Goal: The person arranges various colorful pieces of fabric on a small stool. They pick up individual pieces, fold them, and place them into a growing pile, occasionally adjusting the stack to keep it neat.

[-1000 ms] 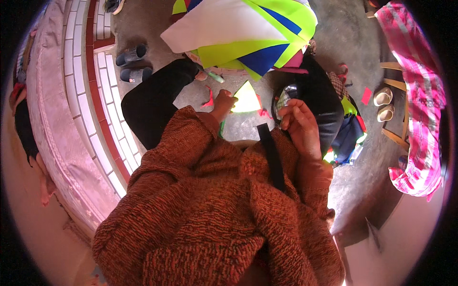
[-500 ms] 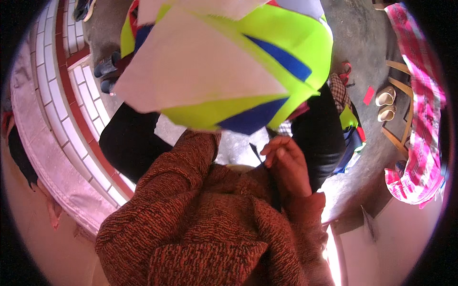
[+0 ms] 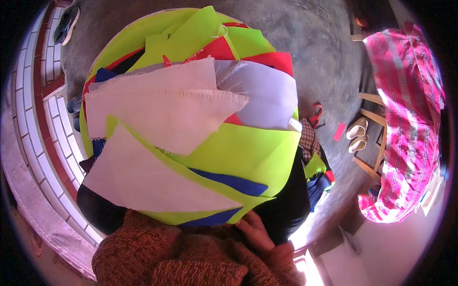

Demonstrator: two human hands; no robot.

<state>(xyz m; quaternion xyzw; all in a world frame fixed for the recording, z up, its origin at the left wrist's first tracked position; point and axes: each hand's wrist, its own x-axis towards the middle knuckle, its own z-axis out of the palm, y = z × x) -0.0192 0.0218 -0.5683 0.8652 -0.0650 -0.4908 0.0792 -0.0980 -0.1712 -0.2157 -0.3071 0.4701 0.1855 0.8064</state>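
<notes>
A big heap of cut cloth pieces rests over my dark-trousered legs, overlapping in layers. White cloth [image 3: 162, 109] lies on top, beside a pale grey piece [image 3: 262, 95]. Lime green cloth [image 3: 253, 148] spreads to the right, with a dark blue strip [image 3: 231, 183] near the lower edge and red cloth [image 3: 272, 62] at the far side. My right hand [image 3: 255, 231] is at the heap's near right edge, its fingertips tucked out of sight under the cloth. The left sleeve [image 3: 138, 248] runs beneath the heap, which hides my left hand.
A pink plaid cloth [image 3: 405, 124] drapes over a wooden chair [image 3: 369, 164] at the right. Pale clogs [image 3: 358, 128] and a red strip [image 3: 339, 132] lie on the grey floor. White tiles [image 3: 59, 181] line the left; a dark shoe [image 3: 67, 26] is beyond.
The view has shifted so that much more of the heap shows, lower in the picture. My right hand's fingers, visible and bent near a dark pointed thing before, are now partly under the cloth.
</notes>
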